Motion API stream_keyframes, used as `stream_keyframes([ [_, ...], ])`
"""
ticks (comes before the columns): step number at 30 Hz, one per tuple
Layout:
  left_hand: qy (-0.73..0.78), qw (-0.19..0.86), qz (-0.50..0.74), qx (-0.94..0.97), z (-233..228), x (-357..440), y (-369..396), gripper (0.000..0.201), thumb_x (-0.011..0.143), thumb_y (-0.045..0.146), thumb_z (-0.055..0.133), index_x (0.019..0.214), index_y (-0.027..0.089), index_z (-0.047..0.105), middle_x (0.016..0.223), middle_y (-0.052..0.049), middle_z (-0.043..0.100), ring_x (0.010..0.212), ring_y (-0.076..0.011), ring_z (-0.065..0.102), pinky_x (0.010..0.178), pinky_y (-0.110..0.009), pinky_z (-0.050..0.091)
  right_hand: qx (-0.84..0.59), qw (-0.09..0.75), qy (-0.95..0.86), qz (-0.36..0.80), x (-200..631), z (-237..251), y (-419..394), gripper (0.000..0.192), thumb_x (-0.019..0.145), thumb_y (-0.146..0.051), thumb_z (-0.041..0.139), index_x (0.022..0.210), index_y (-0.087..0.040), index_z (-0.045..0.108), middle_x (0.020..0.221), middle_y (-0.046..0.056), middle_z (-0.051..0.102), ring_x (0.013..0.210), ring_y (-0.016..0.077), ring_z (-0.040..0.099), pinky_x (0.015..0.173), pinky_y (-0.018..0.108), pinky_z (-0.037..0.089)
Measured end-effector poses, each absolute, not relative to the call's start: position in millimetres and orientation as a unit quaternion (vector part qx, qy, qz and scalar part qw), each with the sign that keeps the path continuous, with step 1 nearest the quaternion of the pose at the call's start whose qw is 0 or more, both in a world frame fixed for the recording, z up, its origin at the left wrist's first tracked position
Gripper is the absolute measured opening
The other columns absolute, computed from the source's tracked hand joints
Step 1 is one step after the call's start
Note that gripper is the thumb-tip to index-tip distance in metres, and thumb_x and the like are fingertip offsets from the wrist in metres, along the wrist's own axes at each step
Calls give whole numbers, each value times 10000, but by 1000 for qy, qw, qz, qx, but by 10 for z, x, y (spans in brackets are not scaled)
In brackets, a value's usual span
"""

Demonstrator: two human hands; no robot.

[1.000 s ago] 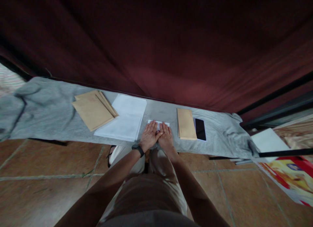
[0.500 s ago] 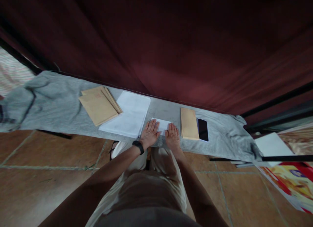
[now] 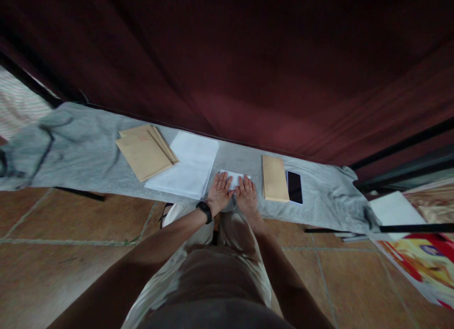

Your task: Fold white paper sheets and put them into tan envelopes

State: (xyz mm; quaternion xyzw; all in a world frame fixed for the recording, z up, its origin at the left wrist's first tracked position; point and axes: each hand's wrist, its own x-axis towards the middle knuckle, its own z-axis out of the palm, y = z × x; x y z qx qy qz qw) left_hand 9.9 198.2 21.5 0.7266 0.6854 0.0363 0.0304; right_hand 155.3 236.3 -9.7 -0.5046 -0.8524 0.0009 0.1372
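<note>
A small white piece of paper, apparently folded (image 3: 234,179), lies on the grey cloth (image 3: 244,158) in front of me. My left hand (image 3: 219,192) rests flat on its left part, fingers stretched out. On its right part lies my right hand (image 3: 246,193), also flat, with the fingers extended. Both hands cover much of the paper. Left of them is a stack of larger white sheets (image 3: 191,163), partly under several brown envelopes (image 3: 144,154). To the right of my hands sits a pile of brown envelopes (image 3: 275,178), beside a dark-screened phone (image 3: 295,187).
The grey cloth covers a long, narrow bench. A dark red fabric (image 3: 227,83) hangs along its far side. Black metal bars (image 3: 404,144) stand at the right, near a colourful printed box or bag (image 3: 425,263) above the tiled floor (image 3: 88,267).
My right hand has slid left across the paper, closer to my left hand. The left hand has hardly moved and both stay flat.
</note>
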Motion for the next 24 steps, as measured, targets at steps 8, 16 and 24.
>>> stream_keyframes([
  [8,680,27,59,730,141,79,1994,640,996,375,367,1528,20,377,1630,-249,291,1548,-332,209,1267,-562,87,-523,140,-840,-26,1620,-151,2333,547,1064,-335,360,1543,-71,386,1607,229,356,1470,320,360,1157,535,306],
  [16,681,5,107,724,100,5,1924,618,1013,418,349,1530,81,391,1635,-200,320,1541,-318,244,1246,-543,209,-533,179,-827,-21,1686,-162,2306,565,1064,-360,361,1542,-61,386,1579,209,417,1453,299,388,1174,496,303],
  [24,650,14,117,751,156,114,2073,583,998,279,303,1523,46,397,1615,-183,371,1536,-261,274,1272,-479,195,-551,172,-817,5,1648,-142,2313,541,1056,-323,367,1533,-70,411,1583,193,416,1459,297,388,1182,494,291],
])
